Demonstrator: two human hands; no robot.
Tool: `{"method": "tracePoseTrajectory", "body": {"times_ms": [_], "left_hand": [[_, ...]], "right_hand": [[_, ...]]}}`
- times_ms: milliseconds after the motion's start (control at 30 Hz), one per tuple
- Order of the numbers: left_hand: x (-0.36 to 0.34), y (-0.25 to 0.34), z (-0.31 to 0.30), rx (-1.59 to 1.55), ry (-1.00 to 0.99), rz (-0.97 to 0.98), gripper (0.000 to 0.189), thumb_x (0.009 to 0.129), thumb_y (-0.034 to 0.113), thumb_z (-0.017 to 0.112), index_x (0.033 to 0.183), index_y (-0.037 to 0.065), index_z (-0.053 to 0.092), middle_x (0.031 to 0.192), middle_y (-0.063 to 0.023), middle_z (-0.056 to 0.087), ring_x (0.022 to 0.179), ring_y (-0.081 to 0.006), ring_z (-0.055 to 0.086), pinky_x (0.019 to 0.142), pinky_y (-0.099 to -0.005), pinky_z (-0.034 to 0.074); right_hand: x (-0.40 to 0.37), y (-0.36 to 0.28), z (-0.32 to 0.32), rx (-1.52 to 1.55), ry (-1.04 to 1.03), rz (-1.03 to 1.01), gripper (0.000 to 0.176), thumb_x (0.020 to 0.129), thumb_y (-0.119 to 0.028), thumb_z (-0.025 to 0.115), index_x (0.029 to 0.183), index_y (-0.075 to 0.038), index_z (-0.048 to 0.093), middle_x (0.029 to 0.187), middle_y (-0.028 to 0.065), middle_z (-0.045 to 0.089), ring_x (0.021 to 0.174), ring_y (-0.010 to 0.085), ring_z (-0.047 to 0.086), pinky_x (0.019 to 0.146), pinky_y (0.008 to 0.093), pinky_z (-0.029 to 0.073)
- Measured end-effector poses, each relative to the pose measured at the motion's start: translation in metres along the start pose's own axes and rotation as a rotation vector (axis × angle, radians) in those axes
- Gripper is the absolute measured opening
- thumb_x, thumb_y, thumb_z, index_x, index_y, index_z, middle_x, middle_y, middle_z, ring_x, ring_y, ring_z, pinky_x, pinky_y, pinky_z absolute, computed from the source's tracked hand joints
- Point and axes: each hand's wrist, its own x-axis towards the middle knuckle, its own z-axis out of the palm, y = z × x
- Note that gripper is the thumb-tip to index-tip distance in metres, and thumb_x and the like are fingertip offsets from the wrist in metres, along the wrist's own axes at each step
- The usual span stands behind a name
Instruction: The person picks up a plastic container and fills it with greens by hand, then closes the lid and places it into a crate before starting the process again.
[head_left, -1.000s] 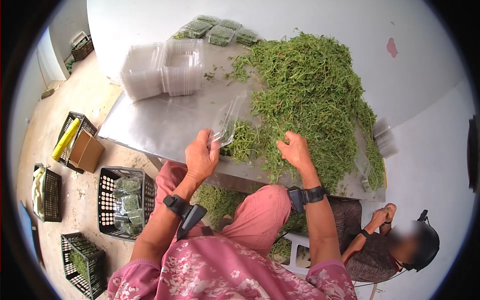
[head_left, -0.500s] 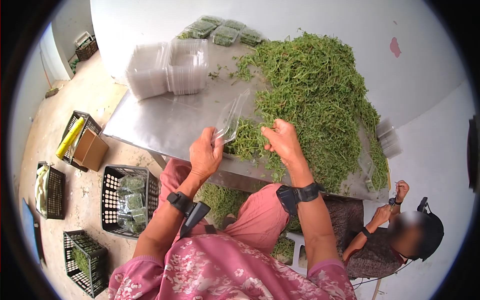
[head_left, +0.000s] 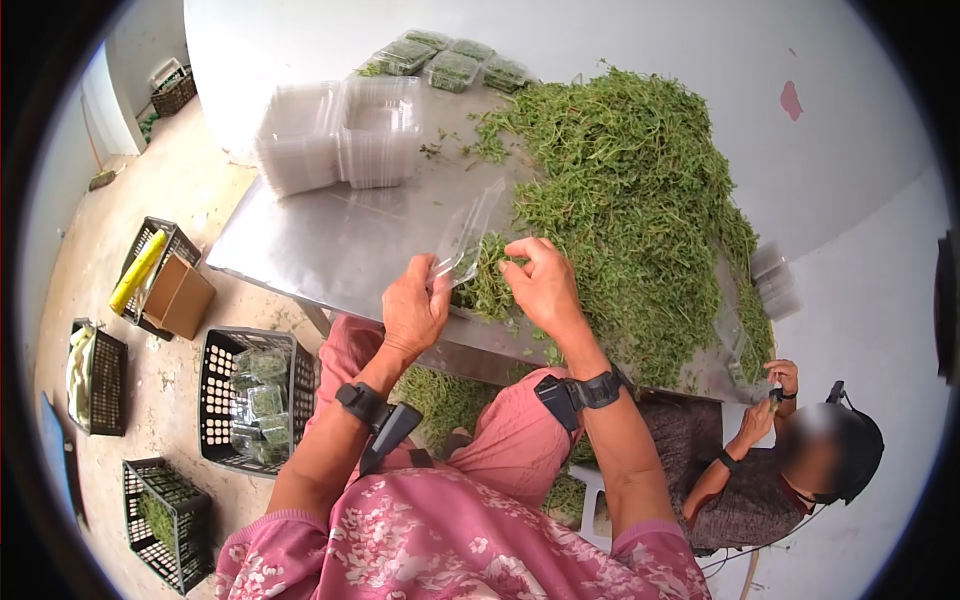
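My left hand grips the edge of a clear plastic clamshell box, its lid raised and tilted up over the table's near edge. Green leafy stems lie in and around the box's right side; where the box ends is hard to make out. Just right of them is my right hand, its thumb and forefinger apart at the stems, and nothing shows clearly held. Beyond it spreads a large heap of the same greens on the metal table.
Stacks of empty clamshells stand at the table's back left, near filled boxes. A black crate with packed boxes sits on the floor at left, among other crates. A co-worker sits at right, hands raised near the table corner.
My right hand has moved left from the heap's edge to the stems by the box, its fingers spreading apart. My left hand and the clamshell have hardly moved.
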Motion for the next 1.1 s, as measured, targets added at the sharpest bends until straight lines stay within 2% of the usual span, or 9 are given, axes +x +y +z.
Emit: {"method": "tracePoseTrajectory", "body": {"times_ms": [133,267,467,567,767,867,967,1000,1100], "left_hand": [[0.0,0.002,-0.001,-0.012,-0.003,-0.006,0.022,0.09,0.018,0.058,0.107,0.005,0.054,0.079,-0.021,0.065,0.073,-0.0429,0.063,0.065,-0.0485,0.049],[0.0,0.0,0.0,-0.007,-0.005,-0.004,0.021,0.09,0.018,0.058,0.107,0.005,0.054,0.079,-0.0214,0.064,0.073,-0.0432,0.063,0.065,-0.0485,0.049],[0.0,-0.002,0.002,-0.016,-0.007,-0.02,0.021,0.09,0.018,0.057,0.106,0.004,0.054,0.079,-0.0215,0.064,0.073,-0.0434,0.063,0.064,-0.0484,0.049],[0.001,0.001,0.0,-0.011,-0.036,-0.046,0.021,0.091,0.019,0.057,0.106,0.004,0.055,0.079,-0.0217,0.065,0.073,-0.0433,0.063,0.065,-0.0485,0.049],[0.0,-0.001,0.0,0.007,0.002,-0.015,0.022,0.091,0.02,0.057,0.107,0.005,0.055,0.079,-0.0218,0.065,0.072,-0.0432,0.063,0.064,-0.0484,0.05],[0.0,0.001,0.001,-0.002,-0.017,-0.028,0.022,0.091,0.02,0.057,0.107,0.005,0.055,0.079,-0.0218,0.065,0.073,-0.0432,0.063,0.064,-0.0485,0.05],[0.001,0.002,-0.001,-0.025,-0.045,-0.043,0.022,0.091,0.02,0.057,0.107,0.005,0.055,0.079,-0.0216,0.065,0.073,-0.0432,0.063,0.064,-0.0489,0.05],[0.001,0.001,0.0,-0.017,-0.039,-0.036,0.022,0.091,0.02,0.057,0.107,0.005,0.055,0.079,-0.0216,0.065,0.073,-0.0432,0.063,0.064,-0.0491,0.05],[0.001,-0.001,0.0,0.005,-0.024,-0.019,0.021,0.091,0.02,0.057,0.106,0.005,0.055,0.079,-0.0214,0.065,0.073,-0.0434,0.063,0.065,-0.0494,0.049]], "right_hand": [[0.001,-0.015,0.004,0.012,-0.052,-0.07,0.027,0.083,-0.008,0.07,0.108,0.0,0.063,0.101,0.0134,0.06,0.077,0.0237,0.063,0.07,0.0365,0.05],[0.003,-0.016,0.018,-0.043,-0.111,-0.206,0.024,0.082,-0.009,0.068,0.104,-0.003,0.06,0.102,0.0188,0.056,0.09,0.0397,0.059,0.078,0.0472,0.049],[0.011,-0.005,0.025,-0.192,-0.224,-0.175,0.013,0.081,-0.004,0.063,0.089,0.0,0.054,0.101,0.0216,0.054,0.094,0.0433,0.058,0.078,0.0501,0.048],[0.02,-0.004,0.033,-0.252,-0.249,-0.184,0.009,0.082,-0.002,0.059,0.087,0.002,0.053,0.099,0.0228,0.054,0.094,0.0446,0.057,0.078,0.0509,0.048],[0.015,-0.004,0.021,-0.238,-0.309,-0.194,0.02,0.083,-0.001,0.06,0.103,0.001,0.057,0.098,0.0223,0.052,0.092,0.0446,0.055,0.076,0.0496,0.046],[0.004,-0.019,0.015,-0.246,-0.317,-0.175,0.022,0.083,-0.001,0.058,0.105,0.0,0.058,0.096,0.0202,0.051,0.092,0.0408,0.054,0.078,0.0478,0.044],[-0.012,-0.021,0.021,-0.453,-0.303,-0.338,0.025,0.083,-0.001,0.056,0.107,-0.003,0.06,0.094,0.0164,0.051,0.091,0.035,0.052,0.079,0.0447,0.042],[-0.015,-0.027,0.021,-0.471,-0.341,-0.281,0.022,0.083,-0.004,0.055,0.104,-0.004,0.061,0.106,0.0165,0.057,0.106,0.0347,0.051,0.088,0.0483,0.041],[-0.014,-0.033,0.018,-0.476,-0.342,-0.246,0.025,0.083,-0.004,0.056,0.107,-0.005,0.061,0.106,0.0168,0.057,0.103,0.0344,0.053,0.089,0.047,0.04]]}}
